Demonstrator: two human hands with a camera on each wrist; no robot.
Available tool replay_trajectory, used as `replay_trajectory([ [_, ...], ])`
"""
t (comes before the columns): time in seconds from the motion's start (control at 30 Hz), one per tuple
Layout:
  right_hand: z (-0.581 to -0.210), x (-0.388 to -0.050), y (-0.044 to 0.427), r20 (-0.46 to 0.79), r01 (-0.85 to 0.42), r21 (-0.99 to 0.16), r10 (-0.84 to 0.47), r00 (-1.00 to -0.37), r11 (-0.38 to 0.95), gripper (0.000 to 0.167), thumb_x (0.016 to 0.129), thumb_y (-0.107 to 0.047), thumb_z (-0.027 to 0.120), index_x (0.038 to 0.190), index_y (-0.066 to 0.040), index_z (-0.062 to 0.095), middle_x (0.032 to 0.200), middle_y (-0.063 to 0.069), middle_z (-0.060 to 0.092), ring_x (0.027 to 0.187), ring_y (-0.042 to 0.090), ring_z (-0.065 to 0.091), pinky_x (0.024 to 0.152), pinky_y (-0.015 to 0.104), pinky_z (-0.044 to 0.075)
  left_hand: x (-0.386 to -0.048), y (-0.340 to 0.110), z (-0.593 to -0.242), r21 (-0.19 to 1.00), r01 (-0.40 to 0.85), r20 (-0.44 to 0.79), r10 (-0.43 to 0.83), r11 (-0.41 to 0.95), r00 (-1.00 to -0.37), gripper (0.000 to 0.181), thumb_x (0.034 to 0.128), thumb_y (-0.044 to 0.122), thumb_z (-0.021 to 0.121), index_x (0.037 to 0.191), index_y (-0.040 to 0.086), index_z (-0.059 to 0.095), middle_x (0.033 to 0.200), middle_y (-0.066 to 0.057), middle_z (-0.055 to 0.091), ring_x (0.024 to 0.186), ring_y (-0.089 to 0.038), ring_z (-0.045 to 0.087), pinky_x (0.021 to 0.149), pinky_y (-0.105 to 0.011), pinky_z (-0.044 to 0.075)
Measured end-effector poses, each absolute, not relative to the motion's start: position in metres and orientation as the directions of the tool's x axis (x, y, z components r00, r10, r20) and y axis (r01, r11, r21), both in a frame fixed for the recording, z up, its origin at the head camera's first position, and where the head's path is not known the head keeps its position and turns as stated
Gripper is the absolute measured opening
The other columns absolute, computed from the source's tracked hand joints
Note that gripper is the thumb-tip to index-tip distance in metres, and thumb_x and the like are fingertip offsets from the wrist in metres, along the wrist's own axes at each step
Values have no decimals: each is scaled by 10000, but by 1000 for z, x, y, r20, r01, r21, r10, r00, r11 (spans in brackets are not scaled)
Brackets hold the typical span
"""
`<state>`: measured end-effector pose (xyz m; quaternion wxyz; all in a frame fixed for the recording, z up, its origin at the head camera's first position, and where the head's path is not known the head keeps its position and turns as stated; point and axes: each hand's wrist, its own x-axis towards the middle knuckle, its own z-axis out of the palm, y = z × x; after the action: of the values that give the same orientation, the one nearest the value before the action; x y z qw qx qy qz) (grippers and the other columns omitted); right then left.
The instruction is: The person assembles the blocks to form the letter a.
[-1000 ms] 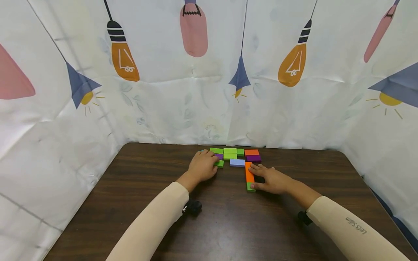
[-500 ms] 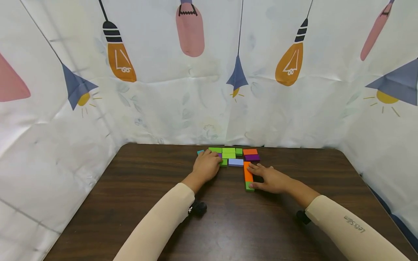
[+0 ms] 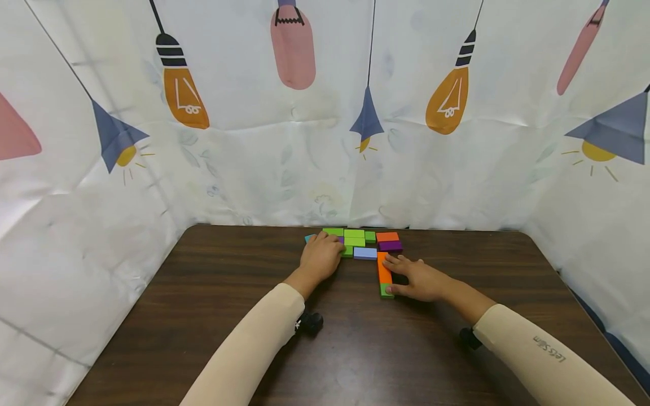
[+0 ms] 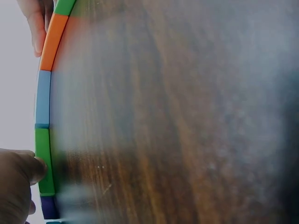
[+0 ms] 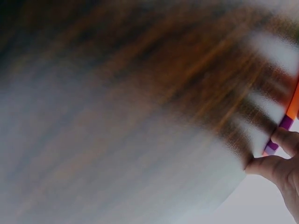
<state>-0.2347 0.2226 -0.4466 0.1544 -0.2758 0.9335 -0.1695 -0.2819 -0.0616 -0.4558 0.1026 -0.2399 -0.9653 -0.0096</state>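
On the brown table, the left hand [image 3: 321, 256] bends over the left end of a green block [image 3: 347, 252]. Its thumb lies on that block's front face in the left wrist view. A light blue block [image 3: 365, 254] stands end to end with the green one. The right hand [image 3: 421, 280] lies with fingers spread against an orange block [image 3: 384, 269], and its thumb touches a shorter green block [image 3: 387, 291] at the orange one's near end. Part of a purple block [image 3: 341, 240] shows beside the left fingers, which hide whatever is beneath them.
Behind stand lime-green blocks [image 3: 354, 237], a small green block [image 3: 370, 237], a red-orange block [image 3: 387, 237] and a dark purple block [image 3: 390, 246]. A teal block [image 3: 308, 238] peeks out left of the left hand. A patterned white curtain [image 3: 325, 169] hangs beyond the table [image 3: 228, 293].
The left hand has slid the green block to the right, closing its gap to the light blue block. The teal block shows more now. The right hand keeps its place.
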Motion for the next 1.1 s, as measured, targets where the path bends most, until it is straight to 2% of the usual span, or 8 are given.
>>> replay_trajectory([
  [0.13, -446, -233, 222, -192, -462, -406, -568, -800, 788, 822, 964, -603, 606, 1601, -142, 365, 1657, 67, 284, 1520, 400, 205, 1123, 741, 170, -282, -61, -455, -35, 460, 200, 457, 887, -867, 240, 1022, 218, 651, 1214, 303, 768, 1255, 50, 670, 1187, -245, 557, 1081, -489, 418],
  [0.37, -446, -230, 224, -152, -487, -425, -591, -793, 763, 801, 989, -562, 601, 1588, -81, 373, 1650, 112, 292, 1509, 429, 212, 1103, 766, 170, -280, -59, -452, -52, 457, 201, 457, 888, -866, 210, 1017, 260, 670, 1198, 295, 769, 1233, 47, 671, 1170, -238, 563, 1051, -461, 434],
  [1.1, -448, -233, 225, -160, -485, -416, -586, -794, 770, 815, 982, -598, 584, 1591, -98, 374, 1658, 87, 282, 1516, 412, 209, 1112, 754, 177, -281, -55, -452, -27, 470, 203, 465, 882, -861, 185, 1023, 214, 657, 1142, 261, 790, 1210, 16, 681, 1132, -243, 580, 993, -449, 480],
])
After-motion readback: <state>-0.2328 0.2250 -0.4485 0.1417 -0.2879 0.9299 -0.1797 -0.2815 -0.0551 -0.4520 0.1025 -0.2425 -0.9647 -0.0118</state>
